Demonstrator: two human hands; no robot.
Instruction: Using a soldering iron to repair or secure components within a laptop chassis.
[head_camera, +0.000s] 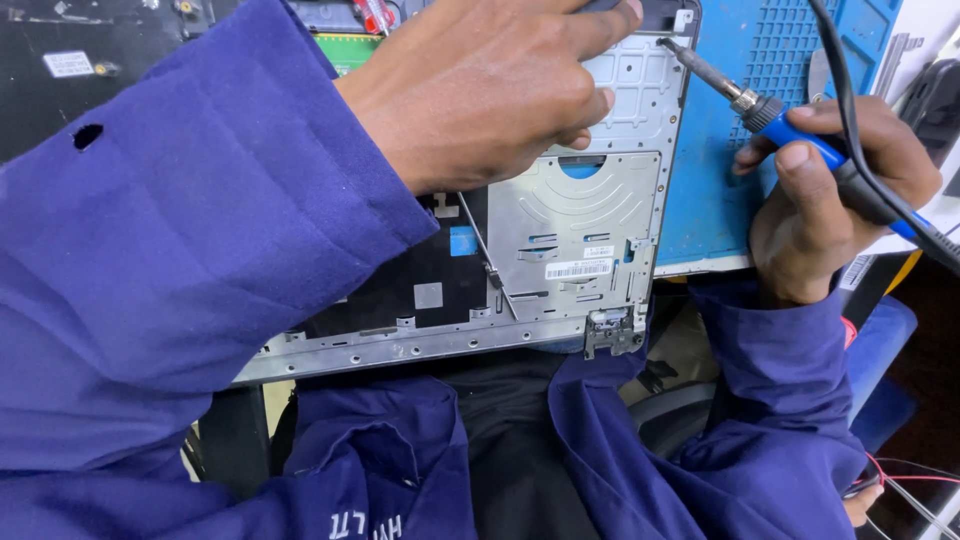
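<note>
Blue sleeve (170, 250) nearest cam; person working a soldering iron (800, 135) over an opened laptop shell (590, 230).

L hand (490, 85) lies knuckles-up on the shell's top edge, fingers curled and pressing the metal frame, closed round nothing visible. R hand (835, 195) is wrapped tight round the iron's blue handle, thumb on top, tip (668, 45) angled up-left, touching or just off the shell's upper right corner; can't tell which. Black cord (850, 90) loops over the R hand. Shell sits on a blue mat (720, 180), near edge overhanging the lap, hinge (612, 332) at the near right corner. Judged: shell is light, thin, stiff but flexes, w/ sharp stamped edges; best held flat by the frame. Iron is light w/ a hot tip; hold the handle only.
</note>
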